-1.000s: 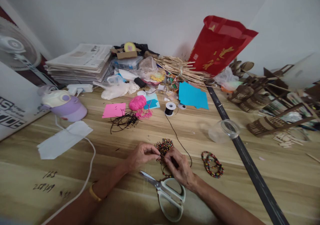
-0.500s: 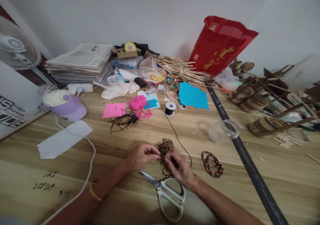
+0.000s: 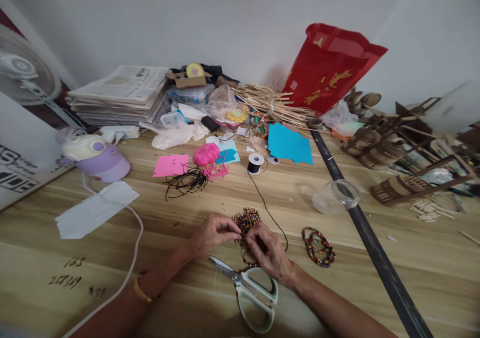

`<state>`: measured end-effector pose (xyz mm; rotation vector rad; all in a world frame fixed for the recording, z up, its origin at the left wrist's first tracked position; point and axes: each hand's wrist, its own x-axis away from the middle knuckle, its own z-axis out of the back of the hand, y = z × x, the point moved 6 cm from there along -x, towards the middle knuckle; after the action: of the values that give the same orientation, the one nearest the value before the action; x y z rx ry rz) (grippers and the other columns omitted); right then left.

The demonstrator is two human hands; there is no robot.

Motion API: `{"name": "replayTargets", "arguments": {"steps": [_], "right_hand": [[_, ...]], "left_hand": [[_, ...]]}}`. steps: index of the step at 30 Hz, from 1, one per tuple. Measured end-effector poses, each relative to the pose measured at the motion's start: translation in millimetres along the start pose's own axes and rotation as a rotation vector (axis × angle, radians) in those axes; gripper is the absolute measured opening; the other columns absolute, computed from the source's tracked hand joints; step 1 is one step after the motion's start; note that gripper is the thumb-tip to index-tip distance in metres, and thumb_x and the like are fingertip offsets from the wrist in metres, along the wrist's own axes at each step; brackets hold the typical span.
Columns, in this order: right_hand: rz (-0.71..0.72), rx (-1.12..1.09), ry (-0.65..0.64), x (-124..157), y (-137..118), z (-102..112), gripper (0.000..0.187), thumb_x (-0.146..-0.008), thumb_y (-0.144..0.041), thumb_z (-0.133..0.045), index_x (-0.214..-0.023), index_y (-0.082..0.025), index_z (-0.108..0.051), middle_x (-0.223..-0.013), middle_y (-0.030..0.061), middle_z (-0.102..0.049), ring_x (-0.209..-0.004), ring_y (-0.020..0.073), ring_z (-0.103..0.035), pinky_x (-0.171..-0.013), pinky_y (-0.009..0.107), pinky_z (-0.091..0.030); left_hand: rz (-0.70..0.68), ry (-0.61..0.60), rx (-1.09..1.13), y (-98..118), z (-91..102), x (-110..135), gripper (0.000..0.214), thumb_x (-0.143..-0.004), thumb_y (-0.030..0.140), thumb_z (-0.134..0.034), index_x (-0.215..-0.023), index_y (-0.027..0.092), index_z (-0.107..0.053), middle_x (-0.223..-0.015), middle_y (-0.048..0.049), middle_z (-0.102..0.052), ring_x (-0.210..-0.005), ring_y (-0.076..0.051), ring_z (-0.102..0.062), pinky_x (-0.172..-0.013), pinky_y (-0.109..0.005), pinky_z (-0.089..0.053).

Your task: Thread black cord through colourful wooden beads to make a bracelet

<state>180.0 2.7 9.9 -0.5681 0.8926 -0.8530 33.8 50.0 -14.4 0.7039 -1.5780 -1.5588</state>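
A heap of small multicoloured beads [image 3: 247, 218] lies just beyond my hands. My left hand [image 3: 213, 235] is closed in a pinch at the heap's near edge; whatever is between its fingertips is too small to make out. Close beside it, my right hand [image 3: 272, 254] pinches the black cord [image 3: 278, 224], which runs down from a white spool [image 3: 255, 164]. Under the right hand's fingers hangs a short strand of threaded beads [image 3: 250, 263], partly hidden. White-handled scissors [image 3: 253, 298] lie with blades slightly apart, just below both hands.
To the right are finished bead bracelets [image 3: 318, 247] and a clear plastic jar [image 3: 335, 196]. Farther back lie pink yarn [image 3: 207, 154], cut black cords [image 3: 187, 180] and blue paper [image 3: 289, 144]. A white cable [image 3: 139, 238] crosses the left side. Woven baskets [image 3: 397, 188] stand at right.
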Motion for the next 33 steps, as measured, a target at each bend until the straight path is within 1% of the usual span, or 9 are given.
{"name": "replayTargets", "arguments": {"steps": [7, 13, 20, 24, 28, 30, 33], "right_hand": [[-0.009, -0.001, -0.019, -1, -1, 0, 0.014, -0.095, -0.020, -0.044, -0.083, -0.019, -0.052, -0.073, 0.0023, -0.054, -0.067, 0.0147, -0.051, -0.060, 0.025, -0.041], [0.017, 0.001, -0.025, 0, 0, -2, 0.014, -0.095, -0.020, -0.044, -0.084, -0.019, -0.053, -0.072, 0.0020, -0.053, -0.066, 0.0141, -0.050, -0.059, 0.025, -0.041], [0.037, -0.022, -0.046, 1, 0, -4, 0.012, -0.094, -0.020, -0.047, -0.086, -0.019, -0.056, -0.076, 0.0041, -0.058, -0.070, 0.0155, -0.055, -0.061, 0.026, -0.044], [0.038, -0.033, -0.072, 2, 1, -6, 0.010, -0.094, -0.020, -0.049, -0.088, -0.020, -0.057, -0.077, 0.0043, -0.059, -0.070, 0.0154, -0.057, -0.061, 0.026, -0.045], [0.036, -0.044, -0.055, 4, 3, -6, 0.004, -0.092, -0.024, -0.054, -0.090, -0.020, -0.055, -0.077, 0.0026, -0.058, -0.067, 0.0142, -0.055, -0.059, 0.024, -0.044], [0.038, -0.054, -0.051, 4, 3, -6, 0.007, -0.090, -0.025, -0.058, -0.093, -0.020, -0.054, -0.077, 0.0019, -0.057, -0.066, 0.0138, -0.054, -0.059, 0.024, -0.044], [0.054, -0.057, -0.070, 3, 1, -6, 0.008, -0.091, -0.026, -0.057, -0.095, -0.020, -0.054, -0.078, 0.0028, -0.056, -0.068, 0.0143, -0.054, -0.059, 0.025, -0.044]], "left_hand": [[0.015, -0.017, 0.010, 0, -2.6, 0, 0.018, -0.068, 0.026, -0.073, -0.078, 0.011, -0.071, -0.075, -0.0053, -0.073, -0.069, -0.015, -0.064, -0.068, -0.023, -0.049], [-0.006, -0.023, -0.002, 1, -4.4, 1, 0.016, -0.068, 0.025, -0.072, -0.077, 0.011, -0.072, -0.074, -0.0050, -0.072, -0.069, -0.015, -0.063, -0.069, -0.023, -0.049], [-0.001, -0.032, 0.001, -3, -5.5, 0, 0.016, -0.067, 0.023, -0.072, -0.078, 0.012, -0.071, -0.073, -0.0036, -0.071, -0.068, -0.014, -0.062, -0.067, -0.023, -0.047], [0.014, -0.023, 0.030, -4, -4.6, 0, 0.017, -0.064, 0.026, -0.075, -0.073, 0.012, -0.069, -0.068, -0.0024, -0.069, -0.064, -0.012, -0.060, -0.064, -0.022, -0.045], [-0.010, -0.026, 0.044, -1, -4.4, 0, 0.019, -0.065, 0.029, -0.076, -0.069, 0.012, -0.068, -0.067, -0.0033, -0.069, -0.063, -0.012, -0.059, -0.063, -0.022, -0.045], [-0.033, -0.038, 0.031, 2, -5.2, 0, 0.019, -0.066, 0.029, -0.075, -0.069, 0.012, -0.069, -0.070, -0.0045, -0.070, -0.066, -0.013, -0.060, -0.064, -0.022, -0.045], [-0.112, -0.071, -0.031, 10, -7.5, 1, 0.015, -0.069, 0.028, -0.074, -0.070, 0.013, -0.071, -0.074, -0.0056, -0.070, -0.072, -0.015, -0.061, -0.070, -0.024, -0.046]]}}
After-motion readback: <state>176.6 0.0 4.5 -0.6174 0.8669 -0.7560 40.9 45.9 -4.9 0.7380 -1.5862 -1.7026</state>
